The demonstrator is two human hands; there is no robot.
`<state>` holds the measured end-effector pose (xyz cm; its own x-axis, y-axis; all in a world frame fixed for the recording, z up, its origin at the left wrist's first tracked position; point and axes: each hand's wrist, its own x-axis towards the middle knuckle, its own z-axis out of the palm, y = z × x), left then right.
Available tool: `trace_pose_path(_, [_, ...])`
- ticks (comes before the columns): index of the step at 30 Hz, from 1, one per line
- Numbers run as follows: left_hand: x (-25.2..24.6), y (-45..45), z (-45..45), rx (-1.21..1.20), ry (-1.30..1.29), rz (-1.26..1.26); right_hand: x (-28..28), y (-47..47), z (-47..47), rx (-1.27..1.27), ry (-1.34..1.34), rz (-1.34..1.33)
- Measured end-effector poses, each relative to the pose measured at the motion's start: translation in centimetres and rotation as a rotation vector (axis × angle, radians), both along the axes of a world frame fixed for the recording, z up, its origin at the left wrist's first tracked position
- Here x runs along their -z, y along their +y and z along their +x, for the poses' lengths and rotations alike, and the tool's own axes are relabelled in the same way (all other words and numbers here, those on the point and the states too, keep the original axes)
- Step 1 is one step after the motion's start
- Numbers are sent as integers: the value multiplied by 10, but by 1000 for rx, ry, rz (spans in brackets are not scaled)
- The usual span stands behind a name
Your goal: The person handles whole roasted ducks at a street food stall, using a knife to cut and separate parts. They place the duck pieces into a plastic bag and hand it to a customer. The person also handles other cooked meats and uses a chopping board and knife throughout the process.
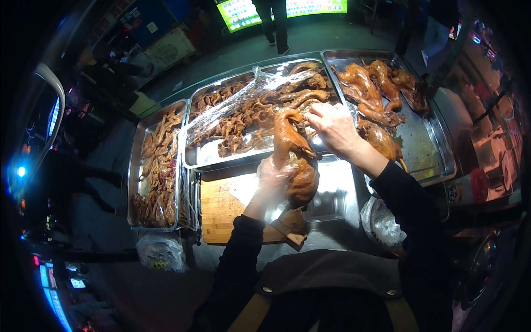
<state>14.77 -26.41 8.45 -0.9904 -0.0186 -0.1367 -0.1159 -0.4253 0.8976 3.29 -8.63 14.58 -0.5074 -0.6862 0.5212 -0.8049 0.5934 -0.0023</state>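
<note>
A glossy brown roast duck (pixel 305 178) is held up over the cutting board, its neck bent over at the top. My left hand (pixel 276 174), in a clear plastic glove, grips it around the neck and upper body. My bare right hand (pixel 332 126) has its fingers curled together beside the bent-over head end; whether they pinch something is hidden. Beneath lies a wooden cutting board (pixel 220 228), and a cleaver with a wooden handle (pixel 295 238) rests on it. Right of the board is a clear plastic container (pixel 327 207).
A metal tray (pixel 195 162) of braised pieces, partly under plastic film (pixel 232 110), lies ahead. Another tray (pixel 135 195) stands left; a tray (pixel 431 153) with several roast birds stands right. Plastic bags (pixel 161 253) hang at the near left. People's legs (pixel 282 29) show beyond the stall.
</note>
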Motion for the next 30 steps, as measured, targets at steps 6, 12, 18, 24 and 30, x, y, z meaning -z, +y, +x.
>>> trace_pose_path(6, [5, 0, -5, -6, 18, -132, -13, 0, 9, -81, 66, -60])
trace_pose_path(12, [3, 2, -6, -10, 32, -193, -20, 1, 12, -106, -54, -81])
trace_pose_path(18, [0, 2, -7, -8, 45, -276, -18, 1, 11, -125, -63, -110])
trace_pose_path(24, [0, 2, -5, 23, 48, -193, -12, -4, 9, -118, -14, -157])
trace_pose_path(30, [-1, 6, -4, -8, 44, -87, -14, 0, 10, -71, -65, -122])
